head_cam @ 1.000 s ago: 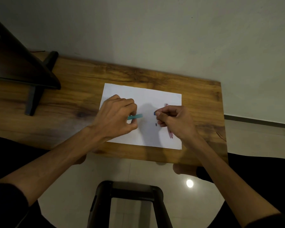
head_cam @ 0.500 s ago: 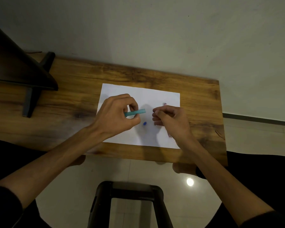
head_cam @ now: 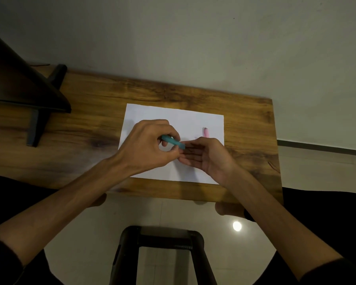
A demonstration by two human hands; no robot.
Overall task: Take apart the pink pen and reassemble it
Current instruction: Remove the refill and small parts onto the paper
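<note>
Paper (head_cam: 152, 114), white and smooth, lies flat on the grained wooden surface (head_cam: 90, 120). My left hand (head_cam: 146, 149) pinches a short teal tube (head_cam: 173, 142), its end touching my right hand (head_cam: 206, 156), palm up, fingers loosely spread. A pink pen piece (head_cam: 206, 132) rests on the paper just beyond.

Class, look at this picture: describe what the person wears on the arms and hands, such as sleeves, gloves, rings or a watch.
Both hands, the left hand and the right hand, are bare: no gloves, and no rings or watch can be seen. The forearms are uncovered too. Dark, seemingly black sleeves show only near the picture's bottom corners, at about elbow level, without visible markings.
</note>
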